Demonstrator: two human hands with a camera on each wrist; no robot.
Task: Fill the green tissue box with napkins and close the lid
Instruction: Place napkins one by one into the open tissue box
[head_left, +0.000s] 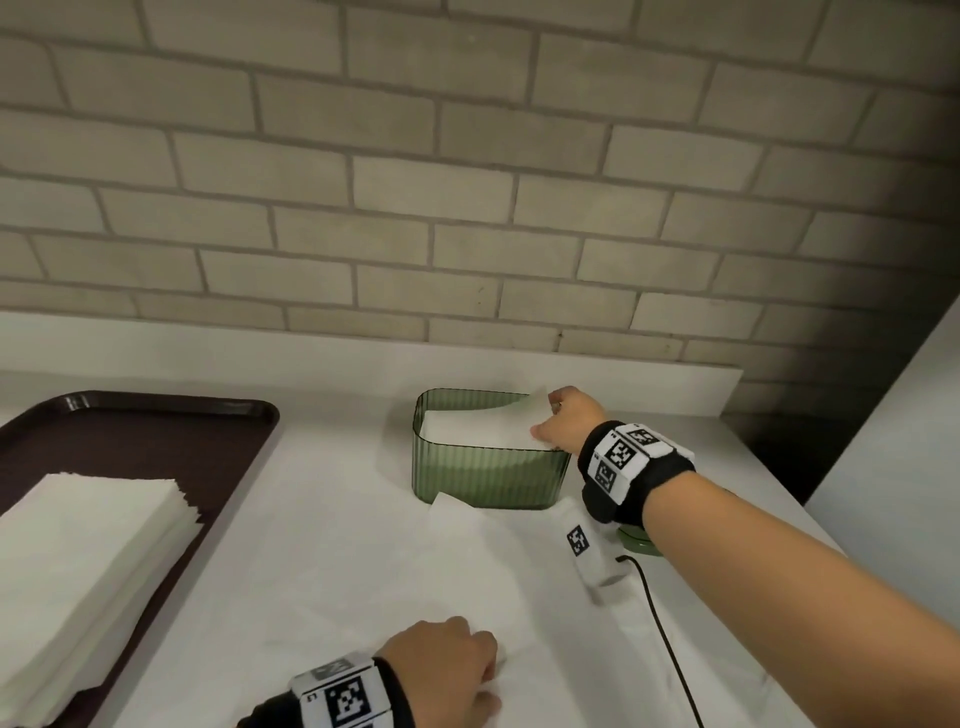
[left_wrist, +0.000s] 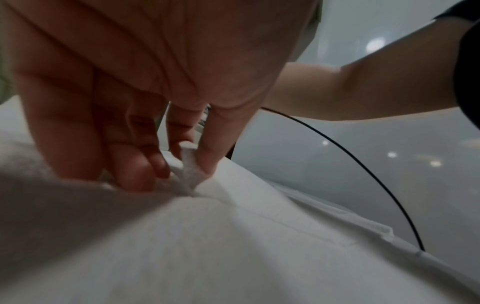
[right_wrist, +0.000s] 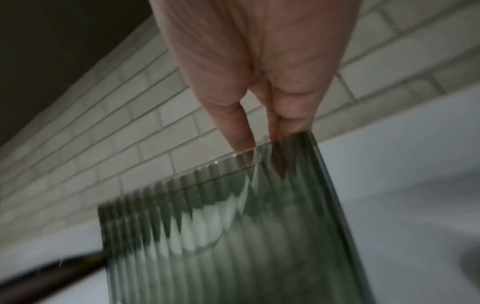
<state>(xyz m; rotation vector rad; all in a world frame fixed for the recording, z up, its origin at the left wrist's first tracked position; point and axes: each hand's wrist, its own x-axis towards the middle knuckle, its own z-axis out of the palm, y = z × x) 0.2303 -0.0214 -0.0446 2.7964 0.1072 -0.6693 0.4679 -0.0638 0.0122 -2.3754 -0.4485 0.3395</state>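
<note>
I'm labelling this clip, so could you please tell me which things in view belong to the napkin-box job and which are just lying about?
Part of the job:
- green tissue box, lid off
- napkins in the box, held by the right hand
- loose napkin, pinched by the left hand
- napkin stack
- green lid, mostly hidden

Lying about:
- brown tray
- black cable

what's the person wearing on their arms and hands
Both hands are bare, no gloves. The right wrist carries a black strap with white panels printed with black square codes, and a dark camera pod underneath. The left wrist wears a matching band. No sleeves cover the forearms in the head view.
</note>
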